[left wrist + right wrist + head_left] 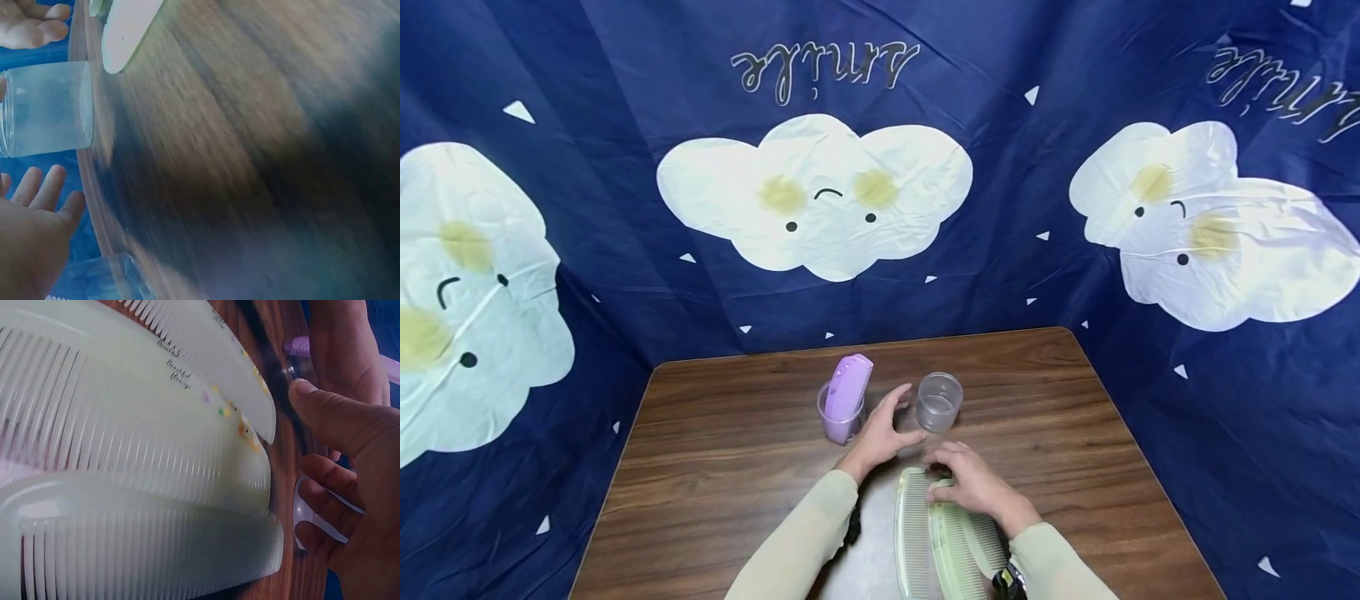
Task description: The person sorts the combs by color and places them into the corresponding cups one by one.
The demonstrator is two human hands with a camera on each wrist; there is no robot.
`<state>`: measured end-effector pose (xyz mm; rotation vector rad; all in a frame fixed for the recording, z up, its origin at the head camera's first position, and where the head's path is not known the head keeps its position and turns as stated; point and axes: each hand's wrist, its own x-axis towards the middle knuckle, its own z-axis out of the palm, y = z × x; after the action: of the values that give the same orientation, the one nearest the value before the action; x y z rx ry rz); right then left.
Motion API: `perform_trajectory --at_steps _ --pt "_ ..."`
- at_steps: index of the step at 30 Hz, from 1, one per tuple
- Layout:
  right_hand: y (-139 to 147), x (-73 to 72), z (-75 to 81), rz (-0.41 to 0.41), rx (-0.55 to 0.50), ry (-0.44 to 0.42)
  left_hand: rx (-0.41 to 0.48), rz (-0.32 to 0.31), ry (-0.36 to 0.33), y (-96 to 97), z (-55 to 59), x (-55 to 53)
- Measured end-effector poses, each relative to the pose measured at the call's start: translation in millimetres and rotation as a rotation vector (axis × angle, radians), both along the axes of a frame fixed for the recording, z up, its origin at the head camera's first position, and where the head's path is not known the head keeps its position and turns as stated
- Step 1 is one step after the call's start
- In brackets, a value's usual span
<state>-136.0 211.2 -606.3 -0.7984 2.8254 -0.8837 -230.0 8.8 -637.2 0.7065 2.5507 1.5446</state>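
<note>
Combs (947,542), three of them in pale green, lie side by side on the tabletop (715,458) close to the person, and the right one appears to overlap its middle neighbour. The right hand (973,479) bends over their far ends, its grip loose, thumb and fingertips apart; the right wrist view shows a gap between those fingertips and the comb ends. The left hand (880,437) reaches beside an upright clear jar (938,408), its grip spread wide; whether any fingertip touches the wall, I cannot tell. Left of that hand, a clear cup (823,406) holds a purple piece (850,383) that sticks up past its rim.

The step looks like steadying the jar while a comb is picked up. To do it well, take the comb by its solid back rather than its teeth, which could bend or snag on the one beside it. Freeing the overlapping comb first should keep the rest from dragging along. The jar looks light, so a low, gentle hold from the left hand should stop it sliding. Keep the left wrist off the cup, since its tall load could make it tip.
</note>
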Motion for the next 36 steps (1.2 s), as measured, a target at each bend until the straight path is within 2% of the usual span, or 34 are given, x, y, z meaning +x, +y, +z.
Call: perform_trajectory --at_steps 4,9,19,26,36 --pt "4 2.3 -1.8 0.004 0.052 -0.020 -0.006 0.004 -0.026 4.0 1.2 -1.2" --pt "4 6.6 -4.7 -0.015 0.114 -0.053 -0.029 0.008 -0.010 7.6 -0.3 -1.9" --pt "5 9.2 -6.7 -0.010 0.167 -0.108 -0.005 -0.002 -0.017 13.6 -1.5 -4.5" --pt "5 8.9 -8.9 0.014 0.181 -0.083 0.010 -0.011 -0.019 19.1 5.2 -7.4" --pt "2 9.3 -5.3 0.020 0.182 -0.084 0.011 -0.008 -0.012 26.3 4.1 -12.6"
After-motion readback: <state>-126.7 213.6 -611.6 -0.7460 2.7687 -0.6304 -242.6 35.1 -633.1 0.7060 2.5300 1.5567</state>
